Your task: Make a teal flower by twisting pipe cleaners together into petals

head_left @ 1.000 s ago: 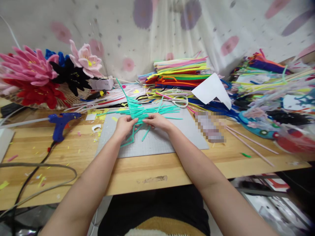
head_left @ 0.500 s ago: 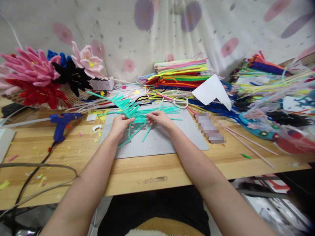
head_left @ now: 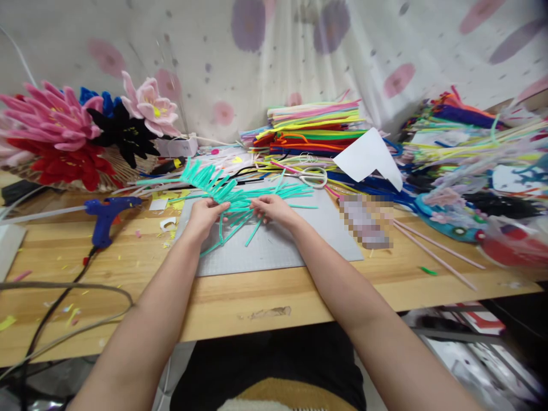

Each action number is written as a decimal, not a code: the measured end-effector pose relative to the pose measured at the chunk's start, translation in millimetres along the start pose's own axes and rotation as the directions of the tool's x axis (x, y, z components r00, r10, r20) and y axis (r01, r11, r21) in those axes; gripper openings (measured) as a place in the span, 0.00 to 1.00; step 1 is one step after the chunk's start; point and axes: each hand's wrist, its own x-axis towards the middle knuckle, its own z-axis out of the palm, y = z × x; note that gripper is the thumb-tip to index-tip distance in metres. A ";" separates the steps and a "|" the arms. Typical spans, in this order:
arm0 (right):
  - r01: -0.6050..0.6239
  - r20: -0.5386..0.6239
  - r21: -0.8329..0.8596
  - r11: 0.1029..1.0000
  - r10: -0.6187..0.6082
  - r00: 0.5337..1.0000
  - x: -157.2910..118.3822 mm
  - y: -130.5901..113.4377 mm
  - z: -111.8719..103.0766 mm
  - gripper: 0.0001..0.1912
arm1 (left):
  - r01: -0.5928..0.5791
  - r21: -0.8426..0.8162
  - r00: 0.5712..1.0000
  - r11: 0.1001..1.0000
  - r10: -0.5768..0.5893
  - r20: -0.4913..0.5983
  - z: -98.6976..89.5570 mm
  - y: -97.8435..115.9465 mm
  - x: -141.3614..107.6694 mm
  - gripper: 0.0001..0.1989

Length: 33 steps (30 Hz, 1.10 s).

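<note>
A bundle of turquoise pipe cleaners (head_left: pixel 209 181), bent into a row of loops on its left side, is held just above a grey cutting mat (head_left: pixel 274 251). My left hand (head_left: pixel 206 214) is closed on the looped part, thumb on top. At the bundle's right side, my right hand (head_left: pixel 272 208) pinches the pipe cleaners between thumb and fingers. Straight turquoise ends stick out beyond my right hand and hang below both hands. Just which strands each hand grips is hidden behind the fingers.
A blue glue gun (head_left: pixel 105 220) lies to the left, its cable trailing forward. Scissors (head_left: pixel 314 177) lie behind the mat before stacked colourful pipe cleaners (head_left: pixel 314 131). Fuzzy flowers (head_left: pixel 60 120) stand at the back left. Pink stems (head_left: pixel 432 251) lie on the right.
The looped left part has tipped lower and swung slightly left, its long end now lying flatter. Both hands have shifted slightly left and keep their hold.
</note>
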 end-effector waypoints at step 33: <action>-0.052 -0.049 0.380 0.924 0.076 0.996 -1.6 0.0 13.2 0.04 | -0.002 -0.071 1.000 0.997 0.003 0.015 13.8 -8.0 -4.9 0.16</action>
